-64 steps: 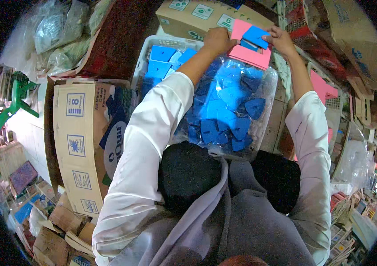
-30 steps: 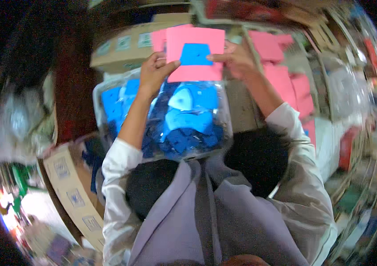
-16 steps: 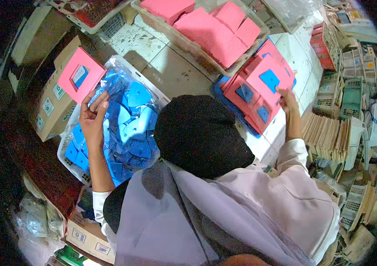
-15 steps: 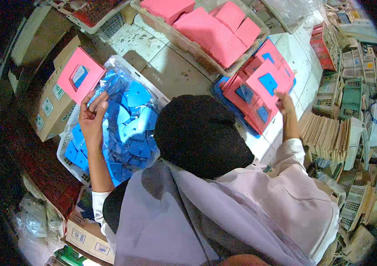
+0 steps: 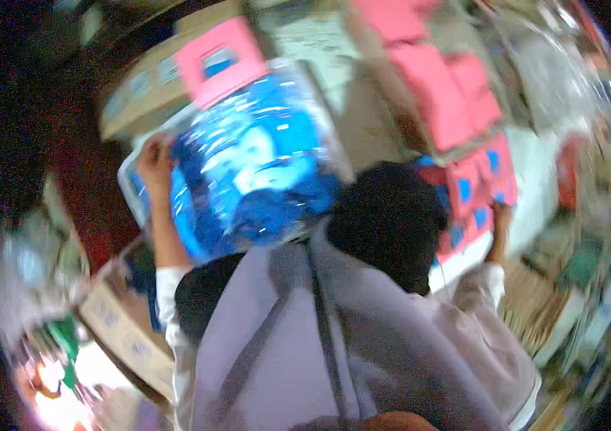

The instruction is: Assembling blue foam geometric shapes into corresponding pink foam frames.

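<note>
My left hand (image 5: pixel 154 161), smeared by motion, is at the left edge of a white crate (image 5: pixel 128 179). Blue flat pieces (image 5: pixel 262 154) lie in the crate under shiny clear plastic. Whether the fingers grip the plastic cannot be made out. Past this hand, a pink square (image 5: pixel 248 57) with a cut-out window rests across the crate's far left corner, apart from the fingers. On the right, my right hand (image 5: pixel 501 219) is at the near right edge of a stack of pink pieces (image 5: pixel 474 169) with blue patches; its fingers are blurred.
A bin at the far right holds several stacks of pink sheets (image 5: pixel 438 93). Beyond the crate stands a cardboard box (image 5: pixel 129 108). Bundled cards (image 5: pixel 535 294) and mixed clutter line the right side. Another box (image 5: pixel 129 334) sits at the lower left. My dark-clad knees (image 5: pixel 384 223) rise between crate and stack.
My view has swung, so the scene sits further right and is blurred. My left hand has come away from the pink square, which now lies at the crate's far corner. My right hand stays by the stack.
</note>
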The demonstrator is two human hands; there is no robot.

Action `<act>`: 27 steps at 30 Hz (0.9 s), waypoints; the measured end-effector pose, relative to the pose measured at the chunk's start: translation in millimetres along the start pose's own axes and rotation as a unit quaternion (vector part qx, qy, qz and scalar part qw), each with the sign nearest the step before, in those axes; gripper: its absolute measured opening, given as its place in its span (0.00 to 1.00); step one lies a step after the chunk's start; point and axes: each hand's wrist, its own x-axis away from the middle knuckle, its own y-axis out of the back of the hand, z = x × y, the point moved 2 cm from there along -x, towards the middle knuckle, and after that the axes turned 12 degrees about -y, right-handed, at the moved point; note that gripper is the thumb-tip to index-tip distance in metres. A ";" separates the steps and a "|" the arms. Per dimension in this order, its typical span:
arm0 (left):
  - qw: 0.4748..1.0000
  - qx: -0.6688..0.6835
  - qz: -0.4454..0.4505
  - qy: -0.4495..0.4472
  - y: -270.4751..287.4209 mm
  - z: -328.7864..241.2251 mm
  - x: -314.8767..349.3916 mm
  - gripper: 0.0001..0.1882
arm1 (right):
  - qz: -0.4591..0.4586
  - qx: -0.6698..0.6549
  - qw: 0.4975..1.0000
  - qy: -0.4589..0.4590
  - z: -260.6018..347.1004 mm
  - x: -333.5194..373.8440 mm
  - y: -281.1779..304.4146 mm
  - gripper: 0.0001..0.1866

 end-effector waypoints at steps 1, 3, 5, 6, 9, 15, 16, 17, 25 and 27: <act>0.999 -0.040 -0.015 0.016 3.3 -2.3 -3.4 0.08 | -0.041 0.066 0.995 0.055 -29.3 -24.1 14.5 0.14; 0.983 -0.180 -0.029 -0.023 19.0 -20.3 0.5 0.13 | -0.112 -0.103 0.988 0.027 104.7 -20.3 45.8 0.22; 0.967 -0.254 -0.005 -0.013 32.2 -14.0 10.4 0.14 | -0.090 -0.233 0.967 0.057 183.0 -39.4 48.7 0.18; 0.976 -0.219 0.007 0.016 36.6 -13.4 20.3 0.13 | -0.046 -0.276 0.952 0.126 245.5 -37.9 45.3 0.19; 0.958 -0.287 0.013 -0.007 49.5 -10.3 60.7 0.15 | 0.143 -0.260 0.922 0.247 389.9 -33.5 6.0 0.13; 0.897 -0.380 0.177 0.136 54.1 -26.7 98.8 0.29 | 0.285 -0.071 0.759 0.581 592.7 64.6 -90.8 0.12; 0.898 -0.381 0.174 0.138 51.6 -22.0 101.9 0.29 | 0.358 -0.090 0.699 0.612 610.6 86.5 -105.1 0.12; 0.871 -0.428 0.204 0.129 47.2 -12.1 107.9 0.29 | 0.348 -0.054 0.667 0.656 624.7 108.2 -115.5 0.12; 0.901 -0.342 0.205 0.174 55.7 3.2 90.7 0.25 | 0.355 -0.051 0.591 0.723 631.8 167.8 -164.5 0.14; 0.896 -0.403 0.169 0.072 53.3 1.3 93.0 0.21 | 0.358 -0.048 0.591 0.722 628.8 162.9 -172.2 0.13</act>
